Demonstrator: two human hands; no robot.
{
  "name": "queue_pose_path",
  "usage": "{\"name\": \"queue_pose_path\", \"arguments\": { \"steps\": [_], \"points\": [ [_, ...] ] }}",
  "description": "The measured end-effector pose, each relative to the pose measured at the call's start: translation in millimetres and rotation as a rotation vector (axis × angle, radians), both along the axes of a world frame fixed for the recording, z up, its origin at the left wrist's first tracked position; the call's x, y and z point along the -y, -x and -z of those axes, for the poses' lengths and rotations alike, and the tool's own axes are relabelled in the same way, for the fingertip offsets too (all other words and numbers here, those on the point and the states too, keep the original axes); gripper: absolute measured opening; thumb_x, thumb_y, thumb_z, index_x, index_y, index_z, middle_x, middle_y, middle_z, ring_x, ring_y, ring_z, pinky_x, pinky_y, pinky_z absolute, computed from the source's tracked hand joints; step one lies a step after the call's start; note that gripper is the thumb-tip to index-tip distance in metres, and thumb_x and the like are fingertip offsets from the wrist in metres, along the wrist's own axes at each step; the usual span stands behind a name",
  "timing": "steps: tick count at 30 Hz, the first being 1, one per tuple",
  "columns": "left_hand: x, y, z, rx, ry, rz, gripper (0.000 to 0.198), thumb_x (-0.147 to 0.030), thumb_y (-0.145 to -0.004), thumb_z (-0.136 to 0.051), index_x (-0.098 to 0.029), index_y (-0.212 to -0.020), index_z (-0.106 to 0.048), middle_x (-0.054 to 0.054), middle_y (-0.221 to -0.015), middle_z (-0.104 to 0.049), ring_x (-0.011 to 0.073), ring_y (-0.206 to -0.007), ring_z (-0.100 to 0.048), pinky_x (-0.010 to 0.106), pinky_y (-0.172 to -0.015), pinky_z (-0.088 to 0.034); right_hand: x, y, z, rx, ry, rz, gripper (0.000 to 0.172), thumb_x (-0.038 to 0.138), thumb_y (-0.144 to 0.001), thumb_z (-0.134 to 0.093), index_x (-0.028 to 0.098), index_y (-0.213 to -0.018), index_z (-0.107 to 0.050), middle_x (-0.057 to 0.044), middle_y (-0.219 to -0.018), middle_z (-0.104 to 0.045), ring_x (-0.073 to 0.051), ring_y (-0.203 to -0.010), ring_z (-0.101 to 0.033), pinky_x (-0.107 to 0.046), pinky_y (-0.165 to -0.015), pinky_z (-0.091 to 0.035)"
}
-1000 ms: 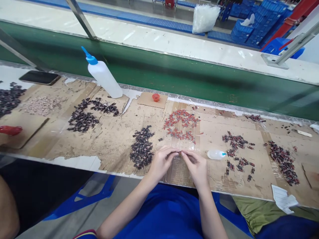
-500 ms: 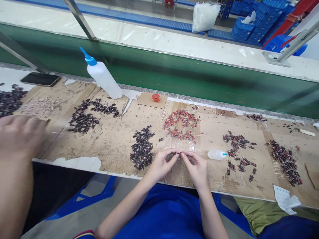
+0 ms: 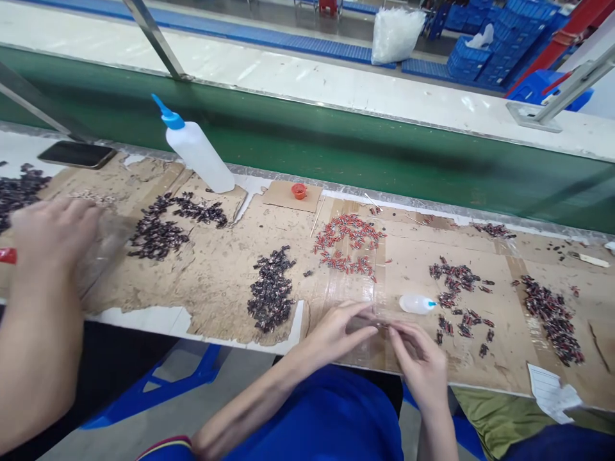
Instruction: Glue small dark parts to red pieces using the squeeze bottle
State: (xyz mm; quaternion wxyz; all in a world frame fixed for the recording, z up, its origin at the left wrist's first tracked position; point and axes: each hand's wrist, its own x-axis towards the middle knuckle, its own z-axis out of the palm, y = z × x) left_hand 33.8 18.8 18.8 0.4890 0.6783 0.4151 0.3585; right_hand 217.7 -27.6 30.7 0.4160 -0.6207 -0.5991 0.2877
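Observation:
Over the cardboard near the table's front edge, my left hand (image 3: 342,331) has its thumb and fingers apart. Close beside it, my right hand (image 3: 423,356) pinches a small dark part (image 3: 383,324), whose details are too small to make out. Beyond my hands lies a ring of small red-and-silver pieces (image 3: 348,243). A heap of small black pieces (image 3: 270,291) is left of my left hand. Just above my right hand, a small white squeeze bottle (image 3: 416,303) with a blue tip lies on its side, near clusters of black-and-red pieces (image 3: 456,276).
A co-worker's hand (image 3: 55,234) is at the left, by another black pile (image 3: 158,227). A large white bottle (image 3: 202,157) stands at the back, with a red cup (image 3: 298,191) to its right. More black-and-red pieces (image 3: 552,320) lie far right. A phone (image 3: 77,154) rests back left.
My hands have moved right and toward me, and my left fingers have parted from their pinch. The co-worker's hand at the left has shifted right.

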Motion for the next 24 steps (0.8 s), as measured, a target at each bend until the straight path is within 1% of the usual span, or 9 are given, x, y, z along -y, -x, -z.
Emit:
{"name": "queue_pose_path", "arguments": {
  "steps": [2,5,8,12,16,18,20,22,24],
  "points": [
    [-7,10,2.9,-0.112,-0.145,-0.101,0.033,-0.025,-0.088,-0.059,-0.021,-0.120,-0.061,0.008,-0.110,-0.070,0.0230,-0.105,-0.063,0.039,-0.094,-0.050,5,-20,3.9,0.052,-0.019,0.178,0.018,0.037,-0.081,-0.066,0.019,-0.082,-0.071,-0.008,-0.083,-0.072,-0.021,-0.075,-0.069,-0.034,-0.069,-0.059],
    [-21,37,6.0,-0.353,-0.349,-0.370,0.024,-0.020,-0.090,-0.053,-0.023,-0.110,-0.067,0.008,-0.108,-0.070,0.0246,-0.104,-0.060,0.043,-0.096,-0.045,3,-40,8.7,0.171,-0.120,0.449,0.031,0.043,-0.080,-0.066,0.017,-0.096,-0.069,-0.011,-0.094,-0.071,-0.022,-0.078,-0.067,-0.038,-0.074,-0.056],
    [-30,61,9.2,-0.627,-0.370,-0.539,0.020,-0.021,-0.088,-0.055,-0.024,-0.101,-0.070,0.009,-0.098,-0.070,0.0273,-0.094,-0.057,0.042,-0.084,-0.045,-11,-42,10.4,0.383,-0.219,0.424,0.048,0.052,-0.075,-0.068,0.017,-0.109,-0.065,-0.014,-0.108,-0.066,-0.028,-0.099,-0.060,-0.047,-0.087,-0.049],
    [-33,73,15.0,-0.768,-0.313,-0.435,0.022,-0.017,-0.088,-0.052,-0.023,-0.095,-0.073,0.008,-0.086,-0.068,0.0251,-0.083,-0.056,0.036,-0.072,-0.041,-33,-33,13.8,0.534,-0.244,0.251,0.050,0.060,-0.079,-0.060,0.019,-0.108,-0.063,-0.016,-0.115,-0.062,-0.033,-0.117,-0.046,-0.058,-0.099,-0.035],
    [-30,66,13.5,-0.662,-0.248,-0.361,0.030,-0.012,-0.089,-0.049,-0.027,-0.101,-0.072,0.005,-0.090,-0.069,0.0216,-0.087,-0.058,0.035,-0.078,-0.038,-39,-26,19.2,0.371,-0.175,0.195,0.035,0.052,-0.077,-0.065,0.021,-0.090,-0.060,-0.014,-0.115,-0.064,-0.032,-0.123,-0.044,-0.055,-0.100,-0.035],
    [-27,57,8.9,-0.536,-0.194,-0.318,0.032,-0.011,-0.089,-0.050,-0.030,-0.103,-0.071,0.003,-0.093,-0.070,0.0205,-0.091,-0.060,0.036,-0.084,-0.037,-37,-23,21.2,0.143,-0.113,0.199,0.033,0.048,-0.073,-0.070,0.021,-0.087,-0.055,-0.012,-0.108,-0.067,-0.029,-0.115,-0.054,-0.049,-0.096,-0.042],
    [-22,43,4.2,-0.416,-0.138,-0.261,0.030,-0.013,-0.090,-0.051,-0.031,-0.102,-0.072,0.002,-0.095,-0.072,0.0205,-0.092,-0.061,0.038,-0.087,-0.035,-35,-18,22.3,-0.093,-0.028,0.218,0.035,0.044,-0.070,-0.074,0.021,-0.085,-0.053,-0.009,-0.094,-0.071,-0.024,-0.093,-0.065,-0.040,-0.083,-0.050],
    [-17,29,1.7,-0.335,-0.095,-0.206,0.024,-0.016,-0.090,-0.054,-0.030,-0.096,-0.073,0.002,-0.094,-0.073,0.0211,-0.092,-0.062,0.040,-0.090,-0.034,-33,-12,22.4,-0.235,0.024,0.268,0.038,0.045,-0.063,-0.078,0.020,-0.080,-0.055,-0.004,-0.076,-0.070,-0.019,-0.069,-0.065,-0.031,-0.065,-0.051],
    [-14,16,2.7,-0.304,-0.053,-0.178,0.018,-0.019,-0.089,-0.058,-0.028,-0.091,-0.073,0.002,-0.094,-0.074,0.0220,-0.094,-0.062,0.043,-0.093,-0.032,-32,-7,21.8,-0.289,0.022,0.317,0.040,0.046,-0.058,-0.081,0.018,-0.075,-0.057,0.001,-0.063,-0.065,-0.015,-0.054,-0.057,-0.026,-0.052,-0.044]
  ]
}}
